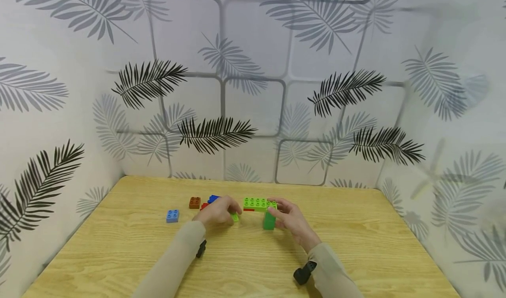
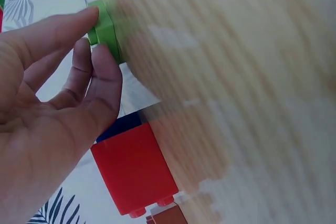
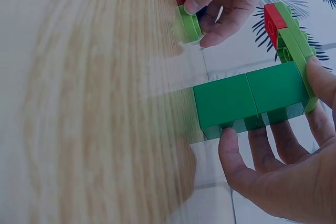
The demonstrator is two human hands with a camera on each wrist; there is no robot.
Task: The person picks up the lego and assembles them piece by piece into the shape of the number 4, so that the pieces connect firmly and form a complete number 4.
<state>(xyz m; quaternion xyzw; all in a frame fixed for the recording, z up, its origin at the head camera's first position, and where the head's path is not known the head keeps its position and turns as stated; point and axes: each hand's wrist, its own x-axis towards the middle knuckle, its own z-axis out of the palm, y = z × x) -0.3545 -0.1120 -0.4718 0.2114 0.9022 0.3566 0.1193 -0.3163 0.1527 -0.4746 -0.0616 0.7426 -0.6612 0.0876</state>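
Note:
My left hand (image 1: 218, 211) pinches a small lime-green toy brick (image 2: 108, 31) between thumb and fingertips, low over the table. To its right, my right hand (image 1: 295, 222) grips a built piece. That piece has two dark green bricks (image 3: 252, 98) stacked as an upright leg, with a long lime-green studded brick (image 1: 256, 204) across the top. Under the long brick's left end a red brick (image 3: 274, 23) is attached, raised above the table. In the right wrist view, the fingers lie along the green leg and the thumb is at the lime brick.
Beside the left hand lie a red brick (image 2: 135, 169) and a dark blue brick (image 1: 214, 198). A brown brick (image 1: 195, 202) and a light blue brick (image 1: 172, 216) are farther left on the wooden table (image 1: 245, 263). A leaf-patterned wall covering (image 1: 253, 109) rises behind the table.

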